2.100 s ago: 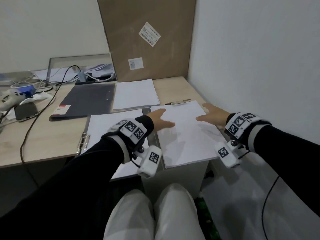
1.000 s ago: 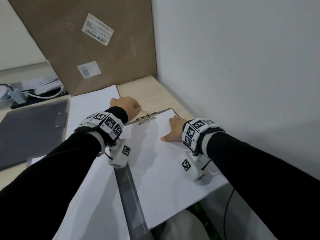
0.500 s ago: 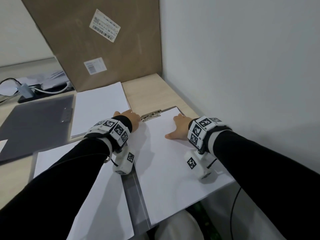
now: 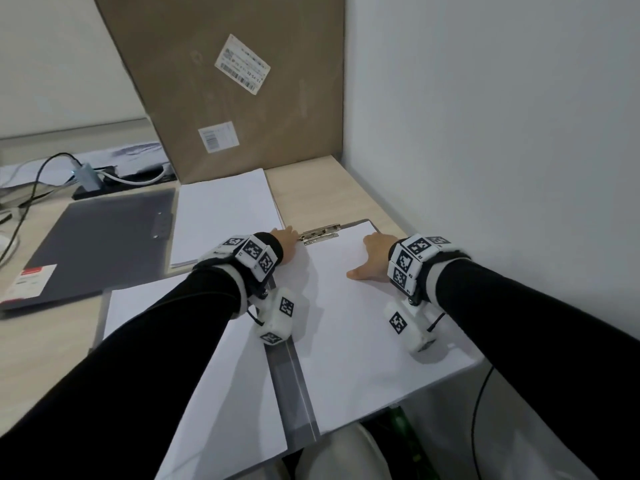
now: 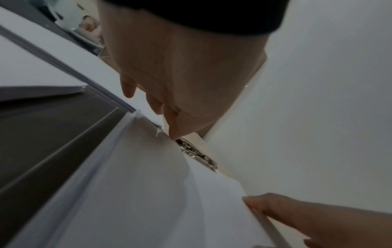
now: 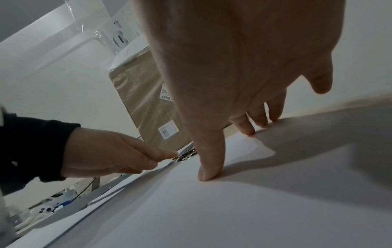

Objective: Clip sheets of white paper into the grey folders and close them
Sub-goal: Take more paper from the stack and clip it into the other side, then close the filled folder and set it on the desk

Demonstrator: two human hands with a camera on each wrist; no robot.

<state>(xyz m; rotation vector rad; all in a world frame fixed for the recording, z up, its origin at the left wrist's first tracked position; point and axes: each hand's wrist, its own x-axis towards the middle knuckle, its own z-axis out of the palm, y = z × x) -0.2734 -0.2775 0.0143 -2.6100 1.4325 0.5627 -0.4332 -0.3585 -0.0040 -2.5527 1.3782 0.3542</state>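
Note:
An open grey folder (image 4: 292, 386) lies on the desk in front of me, with white sheets on both halves. The right sheet (image 4: 353, 334) has its top edge under the metal clip (image 4: 320, 233). My left hand (image 4: 287, 234) reaches to the clip's left end. In the right wrist view its straight fingers (image 6: 161, 154) touch the clip (image 6: 186, 155). The left wrist view shows a fingertip (image 5: 172, 134) at the sheet's corner, beside the clip (image 5: 197, 155). My right hand (image 4: 374, 252) lies open on the sheet's top right, its fingertips (image 6: 244, 129) pressing the paper.
A closed grey folder (image 4: 100, 244) lies at the left, with a stack of white paper (image 4: 225, 216) next to it. A tall cardboard box (image 4: 235, 98) stands behind them, and cables (image 4: 52, 168) lie at the far left. A white wall (image 4: 485, 168) closes off the right.
Both hands moved from the sheet's middle and side up to its top edge. The left hand, bunched by the clip a second ago, now has its fingers stretched to the clip's left end.

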